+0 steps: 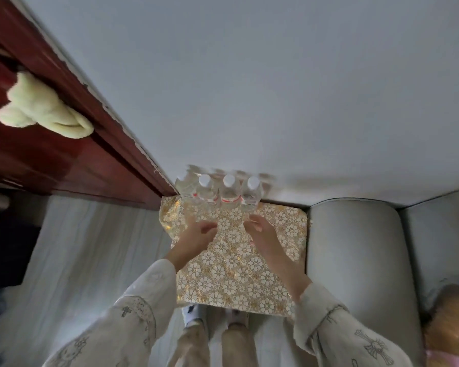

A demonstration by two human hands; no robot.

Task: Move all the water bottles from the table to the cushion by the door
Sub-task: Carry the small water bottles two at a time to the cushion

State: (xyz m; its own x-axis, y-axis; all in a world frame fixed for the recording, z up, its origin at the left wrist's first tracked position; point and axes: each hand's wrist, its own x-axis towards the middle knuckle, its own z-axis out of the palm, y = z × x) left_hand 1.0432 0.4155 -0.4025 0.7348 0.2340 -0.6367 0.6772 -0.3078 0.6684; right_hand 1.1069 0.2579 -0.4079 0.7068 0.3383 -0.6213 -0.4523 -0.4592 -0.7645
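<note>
Water bottles: we count four clear water bottles (219, 192) with white caps, upright in a row at the centre of the frame, each close beside or touching the next; the leftmost is blurred.
Cushion: they stand on the far edge of the gold flower-patterned cushion (236, 266), against the grey wall (249, 88).
Door: the dark red wooden door (72, 144) runs down the left of the frame and ends just beside the leftmost bottle.
Left hand: our left hand (196, 234) hovers over the cushion, just short of the bottles, with the fingers loosely curled and nothing in them.
Right hand: our right hand (260, 229) is likewise held low over the cushion, fingers relaxed and spread a little, fingertips near the rightmost bottle's base; whether they touch it we cannot tell.
Step in hand: we judge this to be the end of a setting-down, with the hands apart from the bottles or just letting go.
Next move: it calls for turning back to the table, which is out of view, to check for any bottles left there; we cannot tell if any are.
Surroundings: a pale cloth (43, 109) hangs on the door at upper left, a grey sofa arm (355, 247) sits just right of the cushion, and our feet (215, 317) show below it.
</note>
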